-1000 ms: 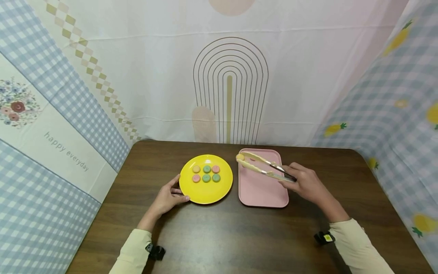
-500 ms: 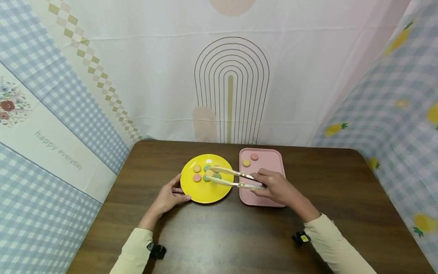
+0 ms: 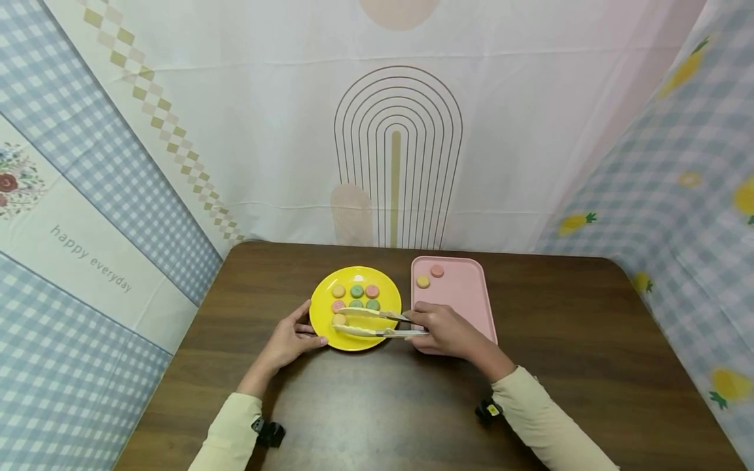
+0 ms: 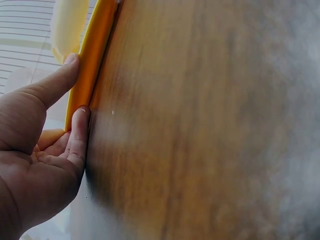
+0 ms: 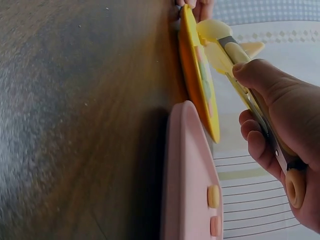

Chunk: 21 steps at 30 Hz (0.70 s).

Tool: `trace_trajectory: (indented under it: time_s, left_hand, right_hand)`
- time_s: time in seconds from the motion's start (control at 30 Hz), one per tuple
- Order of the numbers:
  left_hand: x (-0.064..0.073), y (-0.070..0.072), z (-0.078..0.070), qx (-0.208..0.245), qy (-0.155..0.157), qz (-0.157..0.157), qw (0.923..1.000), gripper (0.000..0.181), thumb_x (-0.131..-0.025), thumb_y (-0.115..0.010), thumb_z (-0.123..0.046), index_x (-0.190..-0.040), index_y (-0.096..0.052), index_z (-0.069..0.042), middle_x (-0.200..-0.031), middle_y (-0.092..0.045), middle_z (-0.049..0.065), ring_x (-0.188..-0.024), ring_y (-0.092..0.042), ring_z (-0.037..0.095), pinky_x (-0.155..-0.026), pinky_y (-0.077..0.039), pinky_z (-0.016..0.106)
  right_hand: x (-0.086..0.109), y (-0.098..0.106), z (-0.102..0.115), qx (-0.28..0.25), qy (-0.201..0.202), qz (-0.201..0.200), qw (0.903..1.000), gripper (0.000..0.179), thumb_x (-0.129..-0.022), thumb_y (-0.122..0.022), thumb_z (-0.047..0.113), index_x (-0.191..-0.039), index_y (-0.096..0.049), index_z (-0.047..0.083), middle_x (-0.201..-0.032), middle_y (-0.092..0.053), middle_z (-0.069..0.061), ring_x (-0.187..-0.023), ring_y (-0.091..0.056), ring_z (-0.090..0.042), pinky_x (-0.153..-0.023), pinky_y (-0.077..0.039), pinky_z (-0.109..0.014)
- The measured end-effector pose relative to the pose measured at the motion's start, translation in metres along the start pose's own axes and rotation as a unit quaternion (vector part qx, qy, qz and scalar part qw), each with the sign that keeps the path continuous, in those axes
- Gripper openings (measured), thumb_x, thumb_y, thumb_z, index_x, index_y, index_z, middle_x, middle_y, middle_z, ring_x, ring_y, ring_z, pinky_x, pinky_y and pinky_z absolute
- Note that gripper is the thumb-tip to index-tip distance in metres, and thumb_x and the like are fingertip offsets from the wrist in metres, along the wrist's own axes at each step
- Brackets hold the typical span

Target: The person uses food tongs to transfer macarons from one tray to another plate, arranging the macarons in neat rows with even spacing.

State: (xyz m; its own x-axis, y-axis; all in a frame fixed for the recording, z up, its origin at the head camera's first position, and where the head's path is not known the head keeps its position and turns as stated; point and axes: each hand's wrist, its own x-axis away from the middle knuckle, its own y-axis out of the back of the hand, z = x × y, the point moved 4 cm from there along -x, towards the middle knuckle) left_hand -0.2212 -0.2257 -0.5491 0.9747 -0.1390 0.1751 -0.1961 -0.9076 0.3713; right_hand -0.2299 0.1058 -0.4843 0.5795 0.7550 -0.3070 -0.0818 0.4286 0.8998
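In the head view my left hand (image 3: 288,341) holds the near-left rim of a yellow plate (image 3: 377,335), its thumb and fingers at the edge. The left wrist view shows the thumb (image 4: 55,82) against the plate's rim (image 4: 90,60). My right hand (image 3: 444,332) grips a pair of tongs (image 3: 358,331) with cream tips, which reach over the plate. Between the tips is a yellow macaron (image 3: 340,319), low over or on the plate's near part; contact is unclear. Several pink, green and yellow macarons sit in two rows behind it, such as a green one (image 3: 357,291).
To the plate's right lies a pink tray (image 3: 459,288), partly beneath my right hand. A yellow macaron (image 3: 423,281) and a pink one (image 3: 437,270) rest near its far left corner. Brown tabletop (image 3: 353,405) runs in front; patterned cloth (image 3: 283,150) hangs behind.
My right hand has carried the tongs and the yellow macaron leftward from above the tray, across the plate, then down to its near side. My left hand has stayed at the rim.
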Motion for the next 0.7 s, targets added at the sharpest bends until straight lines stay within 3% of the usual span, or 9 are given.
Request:
trace_trajectory:
  time_s: [0.4, 0.7]
  left_hand:
    - [-0.001, -0.001, 0.002, -0.002, 0.008, -0.004, 1.0000, 0.101, -0.082, -0.088, -0.013, -0.162, -0.027, -0.007, -0.130, -0.057, 0.020, -0.096, -0.067, 0.023, -0.074, -0.058, 0.027]
    - [-0.002, 0.000, 0.003, 0.002, 0.005, -0.003, 1.0000, 0.101, -0.082, -0.088, -0.014, -0.162, -0.027, -0.008, -0.128, -0.059, 0.021, -0.096, -0.068, 0.023, -0.074, -0.059, 0.028]
  right_hand:
    - [0.000, -0.010, -0.002, 0.002, -0.011, 0.014, 0.9998, 0.036, -0.089, -0.080, 0.024, -0.118, -0.074, 0.004, -0.093, -0.065, -0.004, -0.071, -0.051, -0.005, -0.061, -0.047, -0.018]
    - [0.010, 0.023, -0.010, 0.008, -0.023, -0.045, 0.9987, 0.036, -0.085, -0.084, 0.021, -0.117, -0.076, 0.006, -0.084, -0.062, -0.004, -0.068, -0.050, -0.007, -0.059, -0.047, -0.022]
